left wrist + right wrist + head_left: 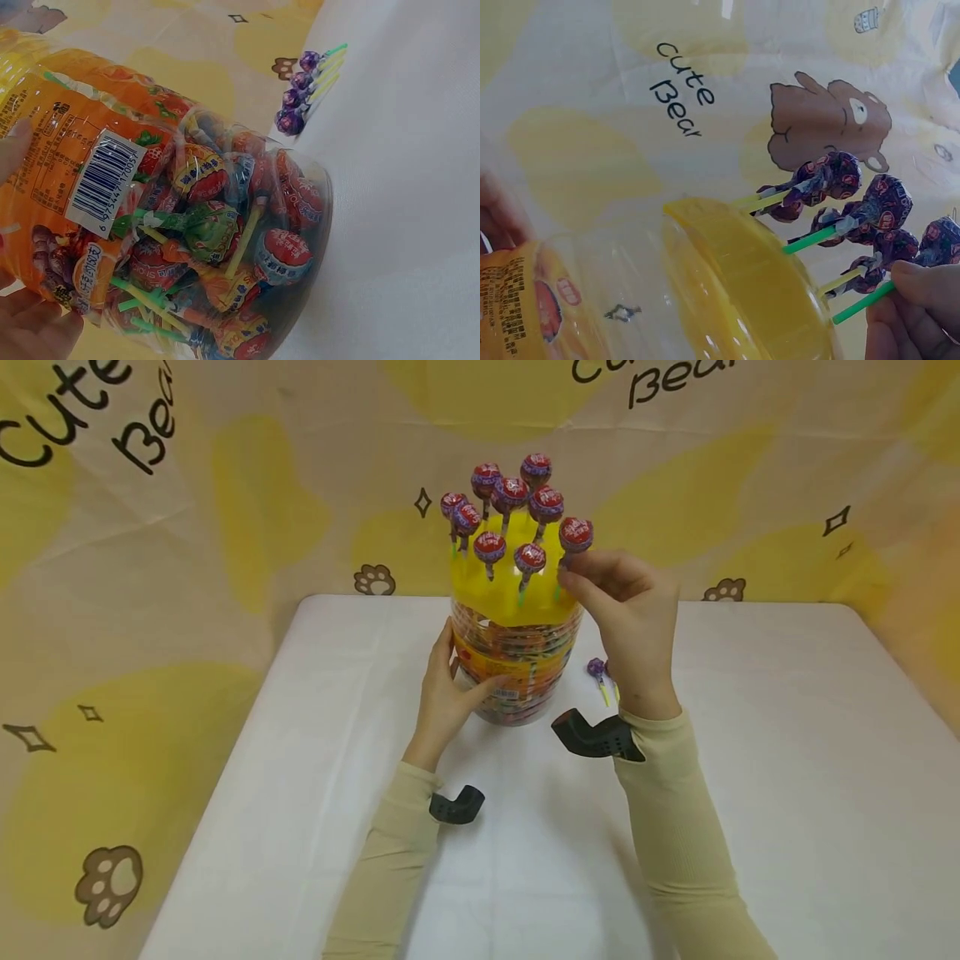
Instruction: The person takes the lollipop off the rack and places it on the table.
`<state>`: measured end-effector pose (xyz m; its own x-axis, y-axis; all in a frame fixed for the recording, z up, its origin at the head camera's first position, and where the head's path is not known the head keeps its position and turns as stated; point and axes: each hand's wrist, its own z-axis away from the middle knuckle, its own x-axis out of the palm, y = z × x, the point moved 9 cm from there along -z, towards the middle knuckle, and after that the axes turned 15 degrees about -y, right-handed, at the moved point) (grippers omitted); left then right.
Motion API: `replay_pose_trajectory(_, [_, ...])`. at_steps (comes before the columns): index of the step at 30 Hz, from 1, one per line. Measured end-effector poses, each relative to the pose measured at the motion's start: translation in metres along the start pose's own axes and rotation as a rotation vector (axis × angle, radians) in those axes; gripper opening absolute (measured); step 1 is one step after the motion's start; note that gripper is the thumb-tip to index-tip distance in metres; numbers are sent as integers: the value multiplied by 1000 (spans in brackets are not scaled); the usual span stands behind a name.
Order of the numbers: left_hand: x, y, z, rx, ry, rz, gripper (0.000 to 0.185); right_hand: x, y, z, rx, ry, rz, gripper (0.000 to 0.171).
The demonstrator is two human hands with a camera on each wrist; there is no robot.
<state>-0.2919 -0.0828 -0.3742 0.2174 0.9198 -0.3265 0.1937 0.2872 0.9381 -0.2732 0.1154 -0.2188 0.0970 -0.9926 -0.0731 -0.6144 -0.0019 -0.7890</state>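
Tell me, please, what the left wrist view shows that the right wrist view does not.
Only the left wrist view shows the barcode label, the wrapped lollipops packed inside the jar, and loose purple lollipops lying on the white table. Only the right wrist view shows the yellow lid, the lollipops standing in it, and the right hand pinching a green stick. Both show the jar's orange label.

A clear lollipop jar (187, 225) fills the left of the frame; beyond it, upper centre, lie perhaps four purple lollipops (304, 90).
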Motion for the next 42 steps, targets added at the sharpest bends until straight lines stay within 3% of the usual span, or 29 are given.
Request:
replay_pose_trajectory(6, [-1, -1, 0, 8, 2, -8, 96, -7, -1, 2, 31, 22, -38, 10])
replay_pose_trajectory(13, [0, 1, 0, 20, 1, -11, 97, -26, 4, 12, 62, 57, -167, 10])
replay_pose_trajectory(18, [0, 2, 0, 35, 2, 3, 97, -45, 15, 26, 73, 91, -179, 8])
replay_pose_trajectory(28, [0, 2, -1, 33, 9, -19, 97, -77, 43, 48, 153, 80, -248, 5])
replay_pose_trajectory(42, [0, 1, 1, 19, 8, -18, 97, -117, 94, 77, 395, 29, -265, 9])
